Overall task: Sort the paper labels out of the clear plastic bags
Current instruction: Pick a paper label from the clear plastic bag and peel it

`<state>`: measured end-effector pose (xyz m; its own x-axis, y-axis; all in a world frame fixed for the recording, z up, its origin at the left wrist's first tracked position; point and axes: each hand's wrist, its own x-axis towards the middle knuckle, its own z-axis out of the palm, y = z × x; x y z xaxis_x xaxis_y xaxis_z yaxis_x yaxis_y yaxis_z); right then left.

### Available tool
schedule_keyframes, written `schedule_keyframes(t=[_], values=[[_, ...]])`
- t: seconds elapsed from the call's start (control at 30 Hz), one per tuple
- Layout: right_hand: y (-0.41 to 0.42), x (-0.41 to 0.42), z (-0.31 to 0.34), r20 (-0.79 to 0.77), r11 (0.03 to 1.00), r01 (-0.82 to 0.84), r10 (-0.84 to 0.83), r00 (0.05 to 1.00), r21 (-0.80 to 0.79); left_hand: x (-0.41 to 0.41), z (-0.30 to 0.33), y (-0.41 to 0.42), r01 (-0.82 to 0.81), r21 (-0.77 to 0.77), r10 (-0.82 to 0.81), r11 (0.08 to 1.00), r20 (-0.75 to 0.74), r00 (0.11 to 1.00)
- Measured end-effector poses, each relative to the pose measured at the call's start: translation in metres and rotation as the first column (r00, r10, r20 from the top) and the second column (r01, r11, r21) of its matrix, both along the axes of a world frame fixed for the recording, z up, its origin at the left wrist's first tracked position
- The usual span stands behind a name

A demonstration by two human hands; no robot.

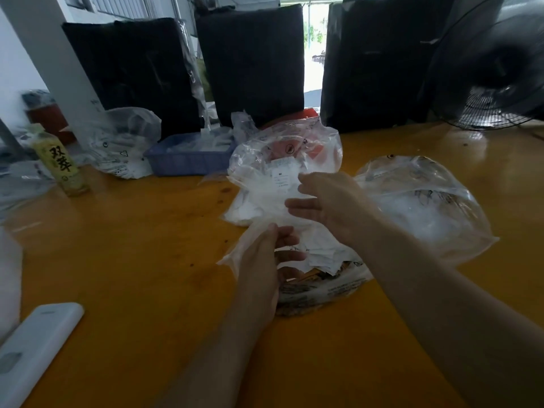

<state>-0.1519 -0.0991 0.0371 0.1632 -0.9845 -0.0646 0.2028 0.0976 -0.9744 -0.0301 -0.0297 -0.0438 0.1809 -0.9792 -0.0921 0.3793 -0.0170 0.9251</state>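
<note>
My left hand [265, 260] pinches a small clear plastic bag [262, 201] that rises from its fingers toward the middle of the yellow table [132, 260]. A white paper label [279, 179] shows near the bag's top. My right hand [326, 204] hovers just right of the bag with fingers spread, holding nothing. Under both hands lies a printed plastic bag [321, 287] with several loose paper labels [323, 254] in it. Behind stands a large clear bag [288, 145] stuffed with more small bags.
A puffed clear bag [426, 201] lies at right. A blue tray [188, 157] and another clear bag [123, 142] sit at back left, next to a yellow bottle [61, 163]. A white device [32, 348] lies front left. Black wrapped bundles [253, 63] and a fan [497, 72] line the back.
</note>
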Motion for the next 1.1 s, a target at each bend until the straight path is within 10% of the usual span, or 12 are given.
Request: schedule_keyframes(t=[0.17, 0.3, 0.4, 1.1], values=[[0.007, -0.035, -0.016, -0.457, 0.970, 0.034, -0.144, 0.878, -0.240, 0.000, -0.002, 0.002, 0.005, -0.009, -0.005, 1.000, 0.060, 0.998], [-0.005, -0.082, -0.021, -0.961, 0.964, -0.092, -0.236, 0.142, -0.250, 0.001, -0.001, 0.003, 0.002, -0.021, -0.001, 1.000, 0.083, 0.997], [-0.012, -0.103, -0.032, -0.973, 0.974, 0.007, -0.227, -0.044, -0.227, 0.000, -0.001, 0.004, -0.002, -0.032, 0.005, 0.999, 0.098, 0.995], [-0.004, -0.111, -0.047, -0.945, 0.935, 0.137, -0.321, -0.061, -0.326, 0.001, 0.000, 0.006, 0.021, -0.028, -0.019, 0.999, 0.079, 0.997]])
